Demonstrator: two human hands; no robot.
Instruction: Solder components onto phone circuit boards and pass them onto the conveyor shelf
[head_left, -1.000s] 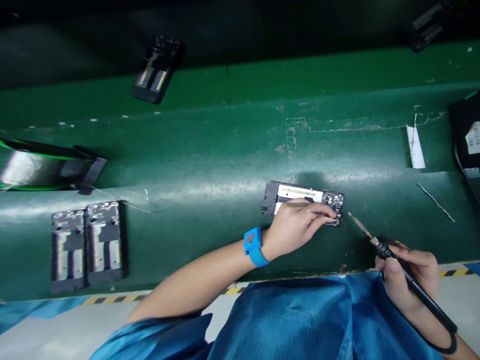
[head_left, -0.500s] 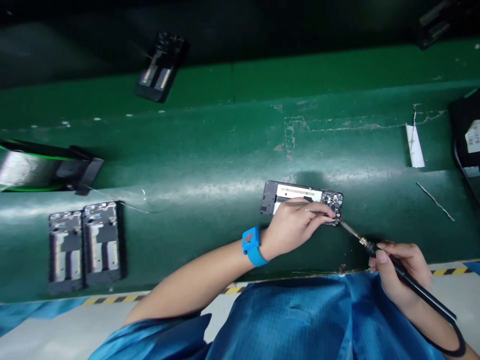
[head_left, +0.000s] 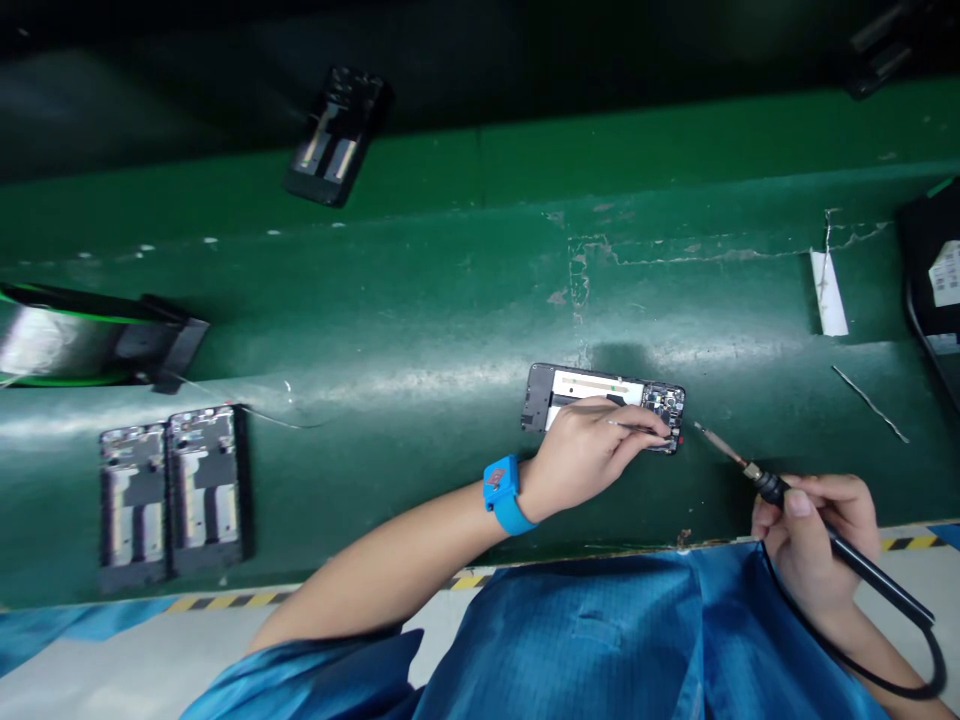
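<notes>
Phone frame [head_left: 592, 385] lies flat on the green workbench [head_left: 450, 300], near my body, open side up, with the circuit board [head_left: 664, 403] at its right end. My left hand [head_left: 577, 460] rests over the frame, fingers pressed together, pinching slim tweezers [head_left: 637, 426]; their tips are at the board, exact contact hidden by my fingers. Small red bit [head_left: 679, 438] at the board's edge, too small to name. My right hand [head_left: 810, 530] grips a soldering iron [head_left: 772, 487] like a pen, tip just beside the board, not touching, black cord [head_left: 847, 655] looping down. Blue wrist strap [head_left: 501, 495] on my left wrist, blue smock [head_left: 570, 640] below. Further left, two more phone frames [head_left: 171, 497] side by side; another frame [head_left: 337, 135] up top. To the right, a white paper strip [head_left: 829, 295] and a thin metal strip [head_left: 870, 403]. Spool [head_left: 67, 340] at far left.
</notes>
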